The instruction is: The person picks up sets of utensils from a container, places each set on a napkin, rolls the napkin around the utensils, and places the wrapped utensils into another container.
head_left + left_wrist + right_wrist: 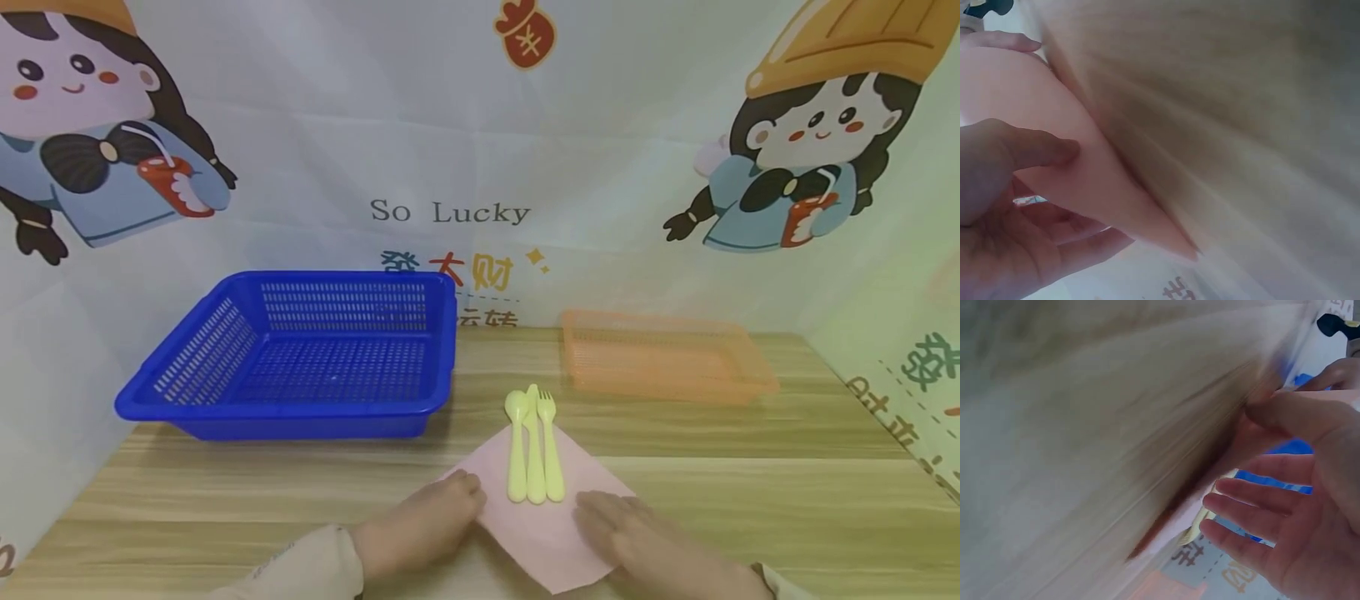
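A pink square napkin point(540, 542) lies cornerwise on the table, its near edges lifted. On its upper part a pale yellow spoon point(517, 450), knife point(534, 467) and fork point(552, 450) lie side by side, heads past the far corner. My left hand point(431, 521) pinches the napkin's left edge; in the left wrist view the thumb point(1054, 149) is on one face of the napkin point(1085, 169), fingers behind it. At the right edge my right hand point(626, 525) touches the napkin, thumb point(1272, 415) against it and fingers point(1254, 512) loosely extended and spread.
A large blue plastic basket point(300, 410) stands at the back left of the wooden table point(750, 517). At the back right sits a shallow orange basket point(675, 387). Behind and at the sides hangs a printed cloth point(600, 167) with cartoon figures.
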The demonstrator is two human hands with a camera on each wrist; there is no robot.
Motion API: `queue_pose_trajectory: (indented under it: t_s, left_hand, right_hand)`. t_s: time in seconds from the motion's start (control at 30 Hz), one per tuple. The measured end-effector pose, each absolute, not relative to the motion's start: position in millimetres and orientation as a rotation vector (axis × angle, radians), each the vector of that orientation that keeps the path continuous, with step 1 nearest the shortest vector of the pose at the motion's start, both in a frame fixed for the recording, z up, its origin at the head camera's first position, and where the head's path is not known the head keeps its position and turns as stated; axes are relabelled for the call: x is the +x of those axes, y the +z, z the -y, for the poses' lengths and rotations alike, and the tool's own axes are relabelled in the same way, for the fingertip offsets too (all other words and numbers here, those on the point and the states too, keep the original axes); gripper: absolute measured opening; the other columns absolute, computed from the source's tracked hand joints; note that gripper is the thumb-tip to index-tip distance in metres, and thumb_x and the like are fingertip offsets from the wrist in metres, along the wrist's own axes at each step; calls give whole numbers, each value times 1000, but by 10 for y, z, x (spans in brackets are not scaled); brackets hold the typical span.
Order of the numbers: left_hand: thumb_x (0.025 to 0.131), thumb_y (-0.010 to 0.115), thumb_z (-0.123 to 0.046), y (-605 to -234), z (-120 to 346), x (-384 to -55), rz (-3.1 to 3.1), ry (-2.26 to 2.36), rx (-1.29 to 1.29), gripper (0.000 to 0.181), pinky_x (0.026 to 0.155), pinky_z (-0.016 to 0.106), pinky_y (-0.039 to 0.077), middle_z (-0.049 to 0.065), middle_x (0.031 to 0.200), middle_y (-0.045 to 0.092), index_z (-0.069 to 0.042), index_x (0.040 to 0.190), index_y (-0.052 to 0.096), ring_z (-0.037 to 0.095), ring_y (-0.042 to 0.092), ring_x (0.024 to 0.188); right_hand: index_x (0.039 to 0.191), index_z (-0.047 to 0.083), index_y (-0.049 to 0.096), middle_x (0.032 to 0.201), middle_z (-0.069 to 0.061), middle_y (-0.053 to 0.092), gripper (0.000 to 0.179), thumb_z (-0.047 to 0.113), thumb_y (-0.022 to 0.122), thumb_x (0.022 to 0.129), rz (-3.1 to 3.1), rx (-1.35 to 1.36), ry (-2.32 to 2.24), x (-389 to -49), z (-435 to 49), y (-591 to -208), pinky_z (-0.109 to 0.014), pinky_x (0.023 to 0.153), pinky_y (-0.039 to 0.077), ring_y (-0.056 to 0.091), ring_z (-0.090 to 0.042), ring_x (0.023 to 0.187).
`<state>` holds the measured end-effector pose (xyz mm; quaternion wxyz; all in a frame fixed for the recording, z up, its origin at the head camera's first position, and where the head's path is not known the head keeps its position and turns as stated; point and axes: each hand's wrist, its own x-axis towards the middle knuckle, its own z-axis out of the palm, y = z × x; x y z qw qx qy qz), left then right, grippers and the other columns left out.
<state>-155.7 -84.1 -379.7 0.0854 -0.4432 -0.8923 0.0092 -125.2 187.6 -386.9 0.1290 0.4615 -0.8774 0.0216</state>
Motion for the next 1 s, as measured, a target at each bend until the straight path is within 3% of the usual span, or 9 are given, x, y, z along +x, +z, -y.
queue_pose_trajectory:
  t_s: [0.2, 0.37, 0.43, 0.57, 0.63, 0.73, 0.83, 0.93, 1.0]
  left_hand:
    - [69, 61, 3, -3788, 901, -1625, 2683, -271, -1317, 9, 61, 19, 46, 3, 70, 56, -5, 71, 57, 13, 51, 66]
    - [74, 60, 3, -3776, 943, -1736, 2712, -595, -1260, 11, 53, 18, 45, 3, 62, 57, -5, 68, 55, 11, 52, 57]
    - [75, 61, 1, -3770, 957, -1780, 2720, -673, -1225, 10, 52, 18, 42, 3, 60, 58, -4, 67, 56, 8, 48, 53]
    - [78, 57, 0, -3771, 968, -1860, 2768, -772, -1101, 19, 51, 20, 33, -3, 51, 48, -6, 60, 53, 5, 35, 47]
    - [79, 55, -1, -3777, 963, -1896, 2777, -799, -1043, 23, 50, 21, 28, -6, 49, 40, -7, 57, 49, 5, 30, 46]
    - [78, 54, 1, -3792, 944, -1951, 2780, -836, -985, 26, 46, 20, 24, -7, 50, 31, -6, 55, 45, 6, 27, 47]
    - [74, 56, 4, -3794, 924, -1991, 2807, -884, -948, 19, 44, 20, 23, -6, 51, 31, -3, 59, 48, 8, 28, 48]
    - [72, 59, 5, -3784, 900, -2012, 2844, -899, -911, 7, 42, 21, 28, -2, 53, 38, 2, 70, 53, 11, 34, 51]
    - [72, 61, 5, -3780, 877, -2021, 2852, -855, -910, 9, 42, 23, 32, 1, 56, 42, 5, 76, 53, 13, 38, 52]
  right_hand:
    - [95, 0, 62, 98, -14, 62, 32, -2, 66, 63, 2511, 1393, 152, -1397, -1901, -3876, -30, 72, 52, 61, -23, 87]
    - [90, 1, 65, 86, -6, 66, 17, 2, 64, 73, 2639, 1312, 355, -1492, -1906, -3831, -28, 69, 52, 63, -18, 79]
    - [81, 5, 65, 72, 2, 63, 4, 5, 61, 79, 2699, 1252, 492, -1526, -1904, -3815, -23, 59, 50, 58, -8, 65]
    - [64, 10, 54, 51, 13, 39, 23, 12, 55, 87, 2817, 1045, 738, -1607, -1893, -3795, -13, 40, 35, 33, 4, 44]
    - [65, 8, 55, 49, 13, 29, 24, 14, 54, 88, 2861, 914, 807, -1653, -1889, -3790, -13, 38, 29, 24, 4, 43]
    - [78, -3, 62, 48, 12, 26, 21, 14, 54, 88, 2874, 771, 859, -1721, -1878, -3799, -13, 37, 25, 22, 3, 41]
    - [81, -4, 64, 48, 10, 28, 20, 11, 54, 88, 2866, 694, 880, -1772, -1864, -3815, -14, 37, 25, 24, 2, 42]
    - [62, 4, 56, 48, 9, 29, 26, 10, 54, 87, 2895, 623, 876, -1803, -1855, -3823, -15, 37, 24, 26, 0, 41]
    - [57, 7, 51, 48, 9, 29, 29, 9, 55, 86, 2921, 584, 859, -1812, -1851, -3819, -15, 38, 24, 27, -2, 42]
